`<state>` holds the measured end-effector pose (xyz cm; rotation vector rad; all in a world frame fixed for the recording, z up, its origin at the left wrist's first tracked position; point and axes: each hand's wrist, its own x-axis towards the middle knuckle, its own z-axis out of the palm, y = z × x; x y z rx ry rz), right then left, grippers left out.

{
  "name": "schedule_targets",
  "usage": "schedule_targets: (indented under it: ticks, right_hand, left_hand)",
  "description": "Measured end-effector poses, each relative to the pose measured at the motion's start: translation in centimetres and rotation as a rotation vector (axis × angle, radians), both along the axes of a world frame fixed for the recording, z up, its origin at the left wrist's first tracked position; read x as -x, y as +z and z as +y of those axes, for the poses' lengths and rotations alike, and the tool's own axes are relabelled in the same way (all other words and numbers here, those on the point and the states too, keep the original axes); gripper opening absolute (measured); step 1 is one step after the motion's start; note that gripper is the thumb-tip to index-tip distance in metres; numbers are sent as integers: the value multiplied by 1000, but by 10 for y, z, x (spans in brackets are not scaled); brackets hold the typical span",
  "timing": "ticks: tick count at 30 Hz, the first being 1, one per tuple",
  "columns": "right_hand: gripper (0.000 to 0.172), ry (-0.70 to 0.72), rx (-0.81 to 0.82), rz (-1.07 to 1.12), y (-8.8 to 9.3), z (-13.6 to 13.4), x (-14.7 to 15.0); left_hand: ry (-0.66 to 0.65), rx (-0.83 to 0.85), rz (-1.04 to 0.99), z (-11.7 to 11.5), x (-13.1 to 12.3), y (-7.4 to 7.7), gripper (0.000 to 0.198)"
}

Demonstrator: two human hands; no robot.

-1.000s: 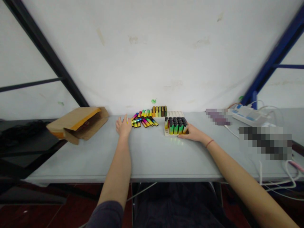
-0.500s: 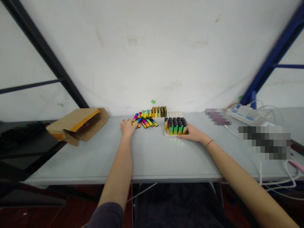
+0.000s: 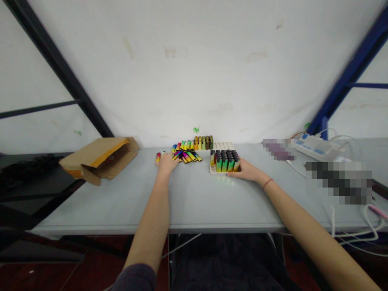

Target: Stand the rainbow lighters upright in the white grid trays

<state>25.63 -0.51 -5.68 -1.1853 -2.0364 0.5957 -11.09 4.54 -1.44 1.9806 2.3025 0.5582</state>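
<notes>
Two hands apart: the left hand has shifted rightward over the loose lighters, grip hidden so cannot be told, with a red lighter now showing just left of its fingers. Fingers of the right hand clasp the right side of the white tray, unmoved, black-topped lighters upright just leftward; handling thus centres on the loose lighters.

Lighters in tray, right of carton

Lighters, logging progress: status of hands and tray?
Left hand over loose lighters, grip hidden. Right hand holding white tray, black-topped lighters upright. Cardboard box left, not blocking.
</notes>
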Motion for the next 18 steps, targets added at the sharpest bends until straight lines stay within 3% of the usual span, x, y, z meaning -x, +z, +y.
schedule_targets:
  ticks: [10,13,18]
  right_hand:
    - [65,7,-1,-16,0,0,0]
    - [65,-5,-8,-21,0,0,-1]
    - [68,8,-10,-9,-1,1,-1]
  left_hand:
    - [99,-146,-67,-5,-6,4,42]
    - [61,-236,-298,-1,-8,7,40]
    - [-28,-304,-962,8,-23,7,24]
